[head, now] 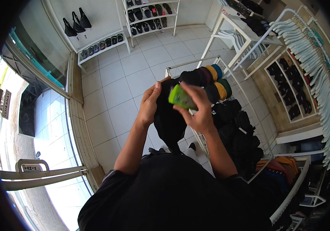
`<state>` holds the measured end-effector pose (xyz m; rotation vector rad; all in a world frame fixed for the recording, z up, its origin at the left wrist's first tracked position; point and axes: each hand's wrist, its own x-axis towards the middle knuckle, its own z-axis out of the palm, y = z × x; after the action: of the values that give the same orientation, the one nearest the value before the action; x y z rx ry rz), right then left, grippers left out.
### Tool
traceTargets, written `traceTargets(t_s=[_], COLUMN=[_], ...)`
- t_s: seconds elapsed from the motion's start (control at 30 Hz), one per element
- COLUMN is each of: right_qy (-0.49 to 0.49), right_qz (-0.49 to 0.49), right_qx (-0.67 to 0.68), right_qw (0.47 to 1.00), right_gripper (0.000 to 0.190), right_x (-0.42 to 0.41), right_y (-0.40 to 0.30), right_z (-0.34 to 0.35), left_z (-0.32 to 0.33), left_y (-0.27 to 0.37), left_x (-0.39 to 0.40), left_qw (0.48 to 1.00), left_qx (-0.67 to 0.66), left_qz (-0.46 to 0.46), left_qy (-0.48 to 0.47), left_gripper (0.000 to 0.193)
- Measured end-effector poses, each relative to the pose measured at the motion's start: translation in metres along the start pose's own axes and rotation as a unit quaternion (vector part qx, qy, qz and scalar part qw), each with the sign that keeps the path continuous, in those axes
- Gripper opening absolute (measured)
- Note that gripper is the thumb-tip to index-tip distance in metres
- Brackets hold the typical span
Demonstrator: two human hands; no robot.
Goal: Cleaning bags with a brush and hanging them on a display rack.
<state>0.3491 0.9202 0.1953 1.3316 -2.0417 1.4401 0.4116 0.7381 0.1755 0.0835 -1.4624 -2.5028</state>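
Note:
A black fabric bag (169, 121) hangs in front of my torso, its upper end gripped by my left hand (149, 102) with the thumb raised along the edge. A bright green, brush-like object (181, 96) sits in the fingers of my right hand (198, 108), over the bag's right side. Motion blur hides the green object's exact kind, and I cannot tell whether it touches the fabric. Part of the bag lies behind both hands.
Right of me stands a white metal bin (237, 89) with stacked caps (211, 72) and black bags (234, 124). White hangers (306, 52) fill a rail farther right. Shoe racks (153, 14) line the back wall. A glass door (46, 173) is at left, above tiled floor (107, 101).

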Motion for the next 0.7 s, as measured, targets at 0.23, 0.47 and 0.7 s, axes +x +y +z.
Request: traceTargets(t_s=[0.23,0.47,0.7], right_qy=[-0.205,0.027,-0.148], right_qz=[-0.003,-0.018,0.135], right_qx=[-0.025,-0.029,0.101], right_qw=[0.978,0.999,0.975], right_gripper=[0.071,0.067,0.067], right_x=[-0.03,0.015,-0.063], right_y=[0.006,0.008,0.014], right_z=[0.018,0.016,0.022], left_z=[-0.016,-0.001,-0.03], left_y=[-0.004,-0.011,0.008], left_x=[0.002,-0.001,0.01], left_qw=[0.999,1.0,0.997], left_qx=[-0.022,0.011,-0.06], left_qz=[0.004,-0.004,-0.006], left_qy=[0.025,-0.002,0.057], left_gripper=[0.056,0.055,0.056])
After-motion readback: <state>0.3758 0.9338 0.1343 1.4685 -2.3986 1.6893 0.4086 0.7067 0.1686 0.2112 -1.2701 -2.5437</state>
